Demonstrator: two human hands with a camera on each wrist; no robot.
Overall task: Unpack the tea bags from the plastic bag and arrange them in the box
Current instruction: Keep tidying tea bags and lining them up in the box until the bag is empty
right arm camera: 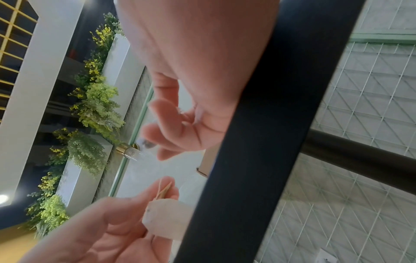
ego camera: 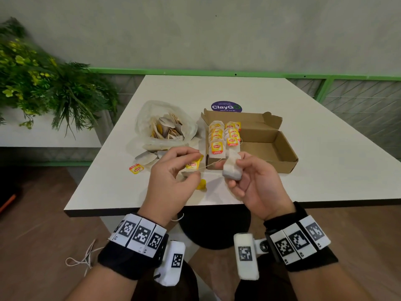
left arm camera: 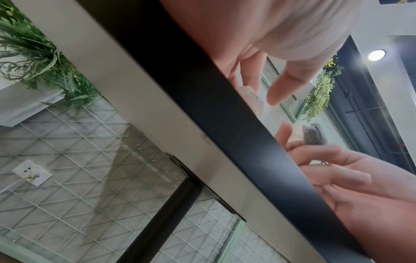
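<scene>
Above the table's near edge, my left hand (ego camera: 193, 164) pinches a yellow Lipton tag (ego camera: 193, 165), with a pale tea bag corner under it. A thin string (ego camera: 211, 165) runs from there to a white tea bag (ego camera: 232, 168) that my right hand (ego camera: 233, 173) grips. Another yellow tag (ego camera: 200, 184) shows below my left hand. The open cardboard box (ego camera: 271, 148) holds rows of tea bags (ego camera: 223, 135) in its left part. The clear plastic bag (ego camera: 149, 111) to the left of the box holds several more. In the right wrist view my left hand (right arm camera: 101, 231) holds a white tea bag (right arm camera: 166, 218).
Loose tea bags (ego camera: 146, 157) and one loose yellow tag (ego camera: 136, 168) lie on the white table (ego camera: 325, 170) in front of the plastic bag. A round purple sticker (ego camera: 226, 107) sits behind the box. Green plants (ego camera: 43, 83) stand off the table at the left.
</scene>
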